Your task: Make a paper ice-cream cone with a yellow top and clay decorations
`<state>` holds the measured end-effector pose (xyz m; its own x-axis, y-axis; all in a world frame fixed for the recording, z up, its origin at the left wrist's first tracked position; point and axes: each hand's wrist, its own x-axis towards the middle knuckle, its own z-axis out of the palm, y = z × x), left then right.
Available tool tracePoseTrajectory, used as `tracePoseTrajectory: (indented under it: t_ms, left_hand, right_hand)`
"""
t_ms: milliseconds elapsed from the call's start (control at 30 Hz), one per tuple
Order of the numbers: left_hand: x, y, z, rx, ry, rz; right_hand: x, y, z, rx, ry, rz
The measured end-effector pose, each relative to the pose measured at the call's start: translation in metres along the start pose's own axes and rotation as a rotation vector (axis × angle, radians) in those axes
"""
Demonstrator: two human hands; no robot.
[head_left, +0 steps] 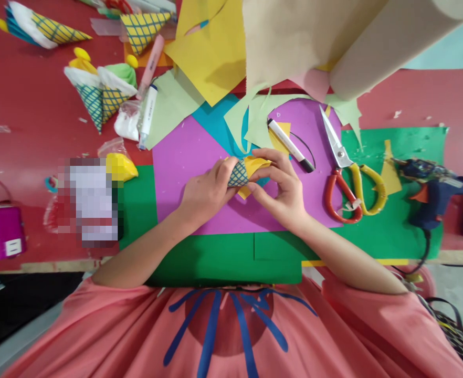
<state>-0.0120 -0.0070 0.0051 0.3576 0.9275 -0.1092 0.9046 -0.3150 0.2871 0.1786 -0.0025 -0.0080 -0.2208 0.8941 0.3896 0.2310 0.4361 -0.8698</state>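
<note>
Both my hands meet over a purple sheet (184,157) at the middle of the red table. My left hand (206,191) is closed round a small cone (238,175) with a dark criss-cross pattern. My right hand (281,189) pinches the yellow paper (255,165) that sticks out of the cone's top. The fingers of the two hands nearly touch around the piece. A black-tipped white marker (288,144) lies just beyond my right hand.
Red-and-yellow scissors (347,173) and a blue glue gun (432,191) lie on green sheets (392,231) at the right. Finished patterned cones (97,94) and a glue stick (148,115) sit at the upper left. Yellow, pale green and beige paper (216,52) is piled at the back. A pink box (1,231) stands at the left edge.
</note>
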Motion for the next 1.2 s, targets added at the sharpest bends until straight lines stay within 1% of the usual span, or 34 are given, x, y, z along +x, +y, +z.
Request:
tracePoseTrajectory:
  t_ms: [100, 267, 333, 400, 500, 600, 767, 867, 933, 1000, 1100, 1200]
  left_hand:
    - [0.001, -0.003, 0.003, -0.131, 0.024, -0.023]
    - [0.003, -0.008, 0.003, -0.479, 0.101, -0.043]
    - [0.003, -0.008, 0.001, -0.569, 0.104, -0.031]
    - [0.003, -0.008, -0.001, -0.615, 0.081, -0.018]
    - [0.003, -0.006, -0.001, -0.655, 0.045, 0.011]
    - [0.003, -0.004, -0.001, -0.678, 0.043, 0.045]
    - [0.004, -0.003, -0.003, -0.702, 0.02, 0.05]
    - [0.004, -0.003, -0.003, -0.717, 0.005, 0.072]
    - [0.004, -0.004, -0.001, -0.72, 0.015, 0.109]
    - [0.004, -0.005, 0.003, -0.715, 0.03, 0.145]
    - [0.003, -0.008, 0.009, -0.689, 0.048, 0.158]
    - [0.001, -0.009, 0.013, -0.636, 0.078, 0.115]
  right_hand:
    - [0.001, -0.001, -0.003, 0.019, -0.004, -0.003]
    - [0.007, 0.0, -0.014, 0.033, 0.143, -0.026]
    - [0.008, 0.0, -0.016, 0.026, 0.157, -0.019]
    - [0.009, 0.002, -0.015, 0.031, 0.141, 0.001]
    - [0.007, 0.004, -0.01, 0.079, 0.096, 0.04]
    - [0.005, 0.006, -0.006, 0.125, 0.074, 0.058]
    - [0.003, 0.006, -0.004, 0.128, 0.044, 0.078]
    - [0.004, 0.004, -0.005, 0.088, 0.078, 0.003]
    - [0.004, 0.001, -0.005, 0.018, 0.114, -0.081]
    - [0.003, -0.003, -0.006, -0.069, 0.115, -0.135]
    - [0.002, -0.007, -0.008, -0.137, 0.075, -0.141]
    - [0.001, -0.008, -0.009, -0.115, 0.064, -0.164]
